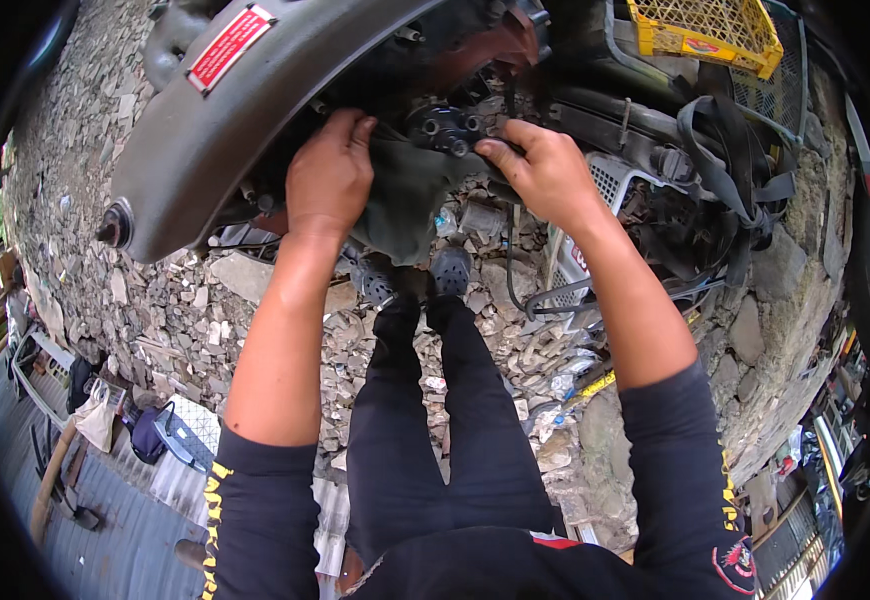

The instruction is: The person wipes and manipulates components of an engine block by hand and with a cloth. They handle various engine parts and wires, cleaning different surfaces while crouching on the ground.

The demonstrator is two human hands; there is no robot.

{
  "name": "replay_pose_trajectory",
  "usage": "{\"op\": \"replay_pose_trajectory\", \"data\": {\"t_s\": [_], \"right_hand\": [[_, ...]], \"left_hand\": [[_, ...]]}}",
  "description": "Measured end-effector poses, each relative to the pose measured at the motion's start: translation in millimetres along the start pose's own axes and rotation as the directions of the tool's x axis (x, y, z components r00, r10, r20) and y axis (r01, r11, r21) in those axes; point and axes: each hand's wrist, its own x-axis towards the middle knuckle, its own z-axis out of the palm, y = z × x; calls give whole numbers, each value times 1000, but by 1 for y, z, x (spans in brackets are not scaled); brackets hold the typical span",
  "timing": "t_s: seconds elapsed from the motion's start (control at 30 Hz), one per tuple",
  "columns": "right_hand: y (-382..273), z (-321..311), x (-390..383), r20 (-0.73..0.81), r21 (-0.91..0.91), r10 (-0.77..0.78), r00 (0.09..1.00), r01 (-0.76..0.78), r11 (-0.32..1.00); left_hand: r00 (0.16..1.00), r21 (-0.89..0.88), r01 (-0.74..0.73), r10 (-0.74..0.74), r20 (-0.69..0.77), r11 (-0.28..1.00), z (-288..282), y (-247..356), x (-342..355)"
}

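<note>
Head view: left hand (330,175) pinches a cloth (402,195); right hand (552,175) curls beside a fitting (443,130), hold unclear; a slack grip could drop the cloth onto rubble (190,325).

Looks like an outdoor mech. yard/workshop: lg. grey engine part (245,125) just L of & beyond L hand (328,185), rubble ground (160,320) below both hands, white crate (610,183) just R of R hand (550,178), webbing straps (723,175) & yellow crate (710,45) farther R, corrugated sheet metal (140,525) w/ wooden-handled tool (50,490) well back & L of L hand.
</note>
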Motion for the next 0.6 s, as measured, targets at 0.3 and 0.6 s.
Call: {"op": "replay_pose_trajectory", "data": {"t_s": [0.3,0.6], "right_hand": [[21,-16,-15,-163,-6,108,981,-110,994],[-2,8,-102,-84,238,64,994,-43,970]], "left_hand": [[996,-90,-51,44,-84,995,7,51,-47],[995,-235,62,-42,88,970,-24,30,-87]]}}
